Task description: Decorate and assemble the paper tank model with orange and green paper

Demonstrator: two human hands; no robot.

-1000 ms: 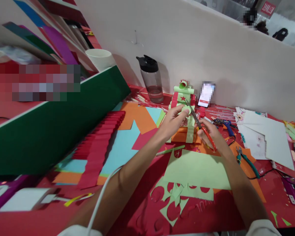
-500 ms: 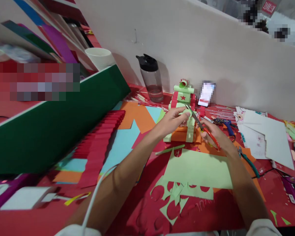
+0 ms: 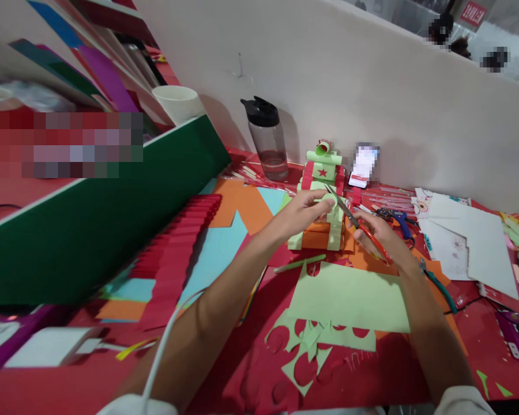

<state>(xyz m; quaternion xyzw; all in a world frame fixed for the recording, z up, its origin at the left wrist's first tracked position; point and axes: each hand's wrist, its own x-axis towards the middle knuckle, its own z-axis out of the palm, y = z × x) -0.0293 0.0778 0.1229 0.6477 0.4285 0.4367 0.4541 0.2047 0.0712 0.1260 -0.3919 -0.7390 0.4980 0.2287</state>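
Note:
My left hand (image 3: 305, 212) pinches a small light green paper disc (image 3: 331, 200) between thumb and fingers. In my right hand (image 3: 376, 229) is a pair of scissors with red handles (image 3: 379, 246). Its blades point up and left, right at the edge of the disc. Both hands hover before a paper model (image 3: 322, 237) built of green, red and orange rolls and strips, with a red star on its upper part. Fingers and wrist hide some of the model. A light green sheet (image 3: 350, 297) lies below my hands, above scraps (image 3: 305, 346) with round holes cut out.
At the back stand a water bottle (image 3: 267, 141) and a lit phone (image 3: 364, 165). A dark green board (image 3: 112, 225) leans on the left beside folded red paper (image 3: 168, 259). On the right are a glue gun (image 3: 402, 223), pliers (image 3: 441, 288) and white sheets (image 3: 480, 236). A white cable (image 3: 168, 346) crosses my left arm.
Both hands stay almost in the same place, still holding the disc and scissors. The scissors' handles have shifted slightly, and the whole view has drifted a little.

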